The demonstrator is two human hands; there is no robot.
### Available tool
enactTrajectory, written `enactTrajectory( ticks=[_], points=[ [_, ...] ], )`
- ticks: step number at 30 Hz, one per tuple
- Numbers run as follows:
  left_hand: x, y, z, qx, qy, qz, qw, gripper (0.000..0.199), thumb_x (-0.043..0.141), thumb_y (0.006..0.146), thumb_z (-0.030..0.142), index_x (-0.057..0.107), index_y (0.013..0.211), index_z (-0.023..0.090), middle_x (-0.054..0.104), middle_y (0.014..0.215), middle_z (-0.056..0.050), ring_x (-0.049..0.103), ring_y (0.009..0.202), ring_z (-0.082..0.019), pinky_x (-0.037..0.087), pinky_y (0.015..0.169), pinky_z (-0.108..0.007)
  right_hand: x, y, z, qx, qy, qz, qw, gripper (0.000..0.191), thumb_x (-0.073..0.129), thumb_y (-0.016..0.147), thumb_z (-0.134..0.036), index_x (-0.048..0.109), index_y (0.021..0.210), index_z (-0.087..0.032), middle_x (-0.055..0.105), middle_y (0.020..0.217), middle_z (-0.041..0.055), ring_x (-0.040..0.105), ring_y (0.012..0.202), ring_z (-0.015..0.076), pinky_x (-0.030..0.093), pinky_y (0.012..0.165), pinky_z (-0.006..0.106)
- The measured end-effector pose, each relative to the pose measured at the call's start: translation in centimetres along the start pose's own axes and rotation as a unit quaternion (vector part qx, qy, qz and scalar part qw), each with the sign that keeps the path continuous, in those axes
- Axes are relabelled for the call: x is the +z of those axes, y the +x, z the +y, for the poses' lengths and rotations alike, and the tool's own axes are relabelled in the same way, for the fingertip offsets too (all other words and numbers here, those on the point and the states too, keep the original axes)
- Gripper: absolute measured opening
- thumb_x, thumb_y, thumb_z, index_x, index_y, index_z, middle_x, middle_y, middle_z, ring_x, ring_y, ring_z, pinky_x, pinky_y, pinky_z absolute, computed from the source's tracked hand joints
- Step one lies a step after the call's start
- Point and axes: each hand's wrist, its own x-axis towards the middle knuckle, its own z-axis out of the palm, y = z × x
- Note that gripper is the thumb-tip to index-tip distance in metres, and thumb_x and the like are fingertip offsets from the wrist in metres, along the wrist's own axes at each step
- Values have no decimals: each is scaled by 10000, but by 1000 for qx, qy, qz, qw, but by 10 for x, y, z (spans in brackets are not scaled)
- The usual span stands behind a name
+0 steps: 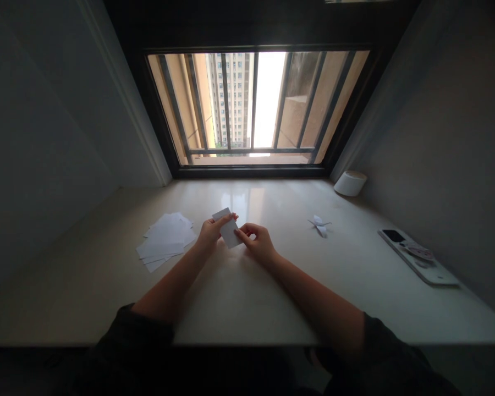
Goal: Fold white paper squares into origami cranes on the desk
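Observation:
A small folded white paper (230,233) is held up over the middle of the white surface, tilted. My left hand (213,229) grips its left side, thumb across the front. At its right edge, my right hand (256,240) pinches the paper between thumb and fingers. Left of my hands lies a loose, fanned stack of white paper sheets (167,236). A folded white paper crane (320,225) rests on the surface to the right.
The white windowsill surface (239,308) runs up to a dark-framed window with bars. At the back right corner stands a white round object (350,183). A phone (418,258) lies near the right wall.

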Motion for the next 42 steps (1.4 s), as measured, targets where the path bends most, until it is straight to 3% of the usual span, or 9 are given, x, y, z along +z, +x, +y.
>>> enactTrajectory(
  ticks=[11,15,19,27,34,39,42],
  points=[
    [-2,3,1,45,23,32,998,376,795,547,393,721,786,113,714,846,-114,633,705,-170,476,634,-261,3,-1,8,35,7,-10,999,297,555,799,-432,666,685,-181,636,624,8,524,554,128,406,538,242],
    [4,-5,0,44,39,-5,998,321,778,581,383,723,759,121,713,797,-93,622,669,-159,474,627,-256,6,-1,7,45,35,13,998,324,544,803,-476,706,808,-195,681,709,19,559,596,140,416,548,243],
    [9,-12,1,37,49,-36,997,261,770,601,352,726,724,126,707,726,-73,618,649,-156,467,636,-259,6,-1,4,47,42,35,997,363,522,816,-485,704,750,-178,650,641,10,533,556,130,404,526,237],
    [6,-5,-5,58,1,41,997,305,778,583,355,727,778,126,712,795,-72,609,648,-133,455,617,-242,4,0,1,56,28,10,998,378,533,804,-485,700,704,-161,635,608,8,514,542,126,390,529,233],
    [-1,4,8,53,-68,120,989,333,801,537,322,714,787,120,708,842,-72,622,717,-145,456,624,-227,2,-1,-2,51,37,-23,998,366,544,804,-467,670,628,-172,619,563,12,546,543,138,404,545,243],
    [-9,11,5,25,-77,119,990,323,787,564,322,709,819,141,705,911,-67,628,767,-149,452,628,-218,1,-1,0,54,38,-26,997,346,548,803,-461,666,639,-180,654,603,31,578,567,151,425,571,256],
    [-12,13,1,5,-71,78,994,357,771,597,351,698,887,157,687,1013,-71,627,826,-156,452,645,-217,0,1,8,67,44,-8,997,357,548,796,-479,647,629,-179,635,584,27,566,557,151,425,568,262]
  ],
)
